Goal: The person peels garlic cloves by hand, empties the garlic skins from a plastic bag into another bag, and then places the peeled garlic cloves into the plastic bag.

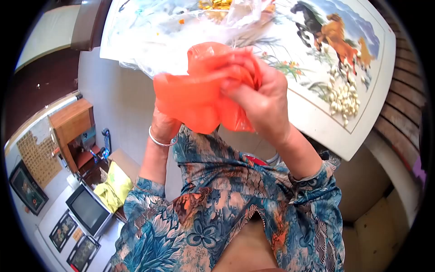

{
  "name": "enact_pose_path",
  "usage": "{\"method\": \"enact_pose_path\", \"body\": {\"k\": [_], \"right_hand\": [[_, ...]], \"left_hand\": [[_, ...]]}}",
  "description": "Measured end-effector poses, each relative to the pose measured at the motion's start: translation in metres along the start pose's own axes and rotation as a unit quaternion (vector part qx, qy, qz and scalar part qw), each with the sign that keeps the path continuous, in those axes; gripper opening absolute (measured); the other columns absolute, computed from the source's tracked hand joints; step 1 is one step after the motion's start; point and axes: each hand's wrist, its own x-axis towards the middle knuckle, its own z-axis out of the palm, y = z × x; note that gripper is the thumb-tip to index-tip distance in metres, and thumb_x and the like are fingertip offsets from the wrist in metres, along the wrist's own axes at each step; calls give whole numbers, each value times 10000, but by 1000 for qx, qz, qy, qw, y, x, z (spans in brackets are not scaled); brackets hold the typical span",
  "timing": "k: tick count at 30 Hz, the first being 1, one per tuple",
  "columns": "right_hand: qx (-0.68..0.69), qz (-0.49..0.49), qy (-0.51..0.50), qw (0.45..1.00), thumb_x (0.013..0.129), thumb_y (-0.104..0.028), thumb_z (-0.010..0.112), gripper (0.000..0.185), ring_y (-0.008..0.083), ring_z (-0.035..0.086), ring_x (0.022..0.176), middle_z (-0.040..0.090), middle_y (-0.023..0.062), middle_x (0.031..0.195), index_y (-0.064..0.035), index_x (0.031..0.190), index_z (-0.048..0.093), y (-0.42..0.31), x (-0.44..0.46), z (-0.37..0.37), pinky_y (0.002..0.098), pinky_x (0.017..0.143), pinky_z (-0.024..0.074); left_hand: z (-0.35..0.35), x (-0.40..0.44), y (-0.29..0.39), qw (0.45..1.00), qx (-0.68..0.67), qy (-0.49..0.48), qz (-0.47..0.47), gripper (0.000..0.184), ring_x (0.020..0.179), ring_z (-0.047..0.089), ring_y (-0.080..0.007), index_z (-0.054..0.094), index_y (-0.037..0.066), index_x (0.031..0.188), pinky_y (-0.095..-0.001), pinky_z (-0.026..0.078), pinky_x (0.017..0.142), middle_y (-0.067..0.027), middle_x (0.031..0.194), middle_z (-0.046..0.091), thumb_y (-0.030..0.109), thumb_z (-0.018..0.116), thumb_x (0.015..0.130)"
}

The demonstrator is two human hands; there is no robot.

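A red-orange plastic bag (195, 97) is held up in front of my body, near the table's front edge. My right hand (260, 93) pinches its upper right part between thumb and fingers. Behind the bag's lower left side is my left hand (165, 123), with a bracelet at the wrist; its fingers are hidden by the plastic. Clear plastic bags (158, 34) cover the table's left part, with golden pieces (215, 4) among them at the top. A pile of whitish pieces (343, 96) lies on the table's right side.
The white table (317, 120) has a picture of horses on its top. A wooden slatted seat (394, 106) stands at the right. To the lower left are a small television (89, 211), a yellow bag (113, 188) and a wooden cabinet (71, 120).
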Motion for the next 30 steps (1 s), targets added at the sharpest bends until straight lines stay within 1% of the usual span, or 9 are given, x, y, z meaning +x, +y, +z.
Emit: {"method": "enact_pose_path", "body": {"k": [3, 5, 8, 10, 14, 24, 27, 29, 30], "right_hand": [[24, 11, -44, 999, 826, -15, 547, 279, 108, 574, 919, 625, 62, 1002, 41, 1099, 561, -4, 53, -2, 238, 821, 452], [139, -20, -58, 988, 867, -205, 561, 410, 116, 514, 1054, 553, 72, 1160, 12, 1209, 505, 0, 86, -2, 251, 882, 412], [142, 19, 5, 990, 885, -212, 553, 467, 163, 522, 1018, 531, 103, 1185, -102, 1319, 420, 16, 133, -32, 219, 871, 406], [82, 68, 29, 994, 874, -307, 536, 481, 139, 467, 1122, 504, 78, 1228, -7, 1247, 483, 22, 135, -52, 280, 895, 404], [-111, 89, 26, 990, 821, -344, 584, 536, 231, 471, 1142, 513, 174, 1196, 46, 1181, 507, 69, 112, -77, 306, 987, 345], [-261, 35, -19, 964, 768, -297, 642, 505, 291, 410, 1219, 457, 165, 1262, -39, 1187, 532, 88, 158, -74, 360, 938, 409], [-354, -4, -43, 934, 750, -292, 636, 519, 306, 407, 1211, 435, 169, 1281, -46, 1194, 525, 116, 169, -90, 383, 1002, 349], [-390, 9, -49, 919, 743, -292, 636, 527, 303, 403, 1212, 432, 171, 1285, -48, 1196, 521, 118, 166, -98, 383, 1022, 322], [-407, -26, -32, 913, 741, -250, 642, 458, 283, 472, 1144, 487, 165, 1230, -36, 1137, 558, 124, 166, -100, 369, 962, 387]], "left_hand": [[-2, 16, 11, 998, -38, 44, -6, 384, 1113, 524, -210, 434, 32, 1263, -361, 441, 937, -100, 1224, 521, 129, 521, 901], [-9, 28, 16, 997, -56, 47, -10, 401, 1135, 510, -236, 423, 35, 1278, -375, 438, 943, -101, 1251, 506, 145, 511, 902], [-8, 55, 24, 993, -103, 49, -18, 426, 1144, 506, -256, 419, 41, 1285, -400, 439, 950, -106, 1262, 501, 187, 523, 899], [-3, 78, 12, 982, -183, 48, 4, 445, 1137, 512, -265, 418, 47, 1288, -417, 441, 952, -109, 1262, 503, 218, 535, 895], [-15, 119, -7, 969, -229, 83, -46, 451, 1120, 526, -254, 434, 74, 1277, -426, 455, 941, -99, 1256, 514, 255, 560, 883], [-56, 186, -19, 942, -311, 117, 35, 398, 1113, 519, -264, 445, 60, 1259, -421, 458, 940, -111, 1248, 512, 220, 527, 904], [-62, 203, -33, 922, -355, 152, -17, 374, 1088, 529, -269, 458, 50, 1235, -428, 471, 919, -118, 1216, 528, 206, 525, 902], [-45, 205, -42, 939, -286, 111, -154, 329, 1061, 541, -262, 481, 54, 1206, -425, 485, 885, -117, 1188, 546, 206, 492, 915], [-39, 210, -35, 937, -312, 84, -136, 320, 1053, 546, -262, 483, 54, 1205, -423, 485, 885, -115, 1187, 548, 206, 477, 923]]}}
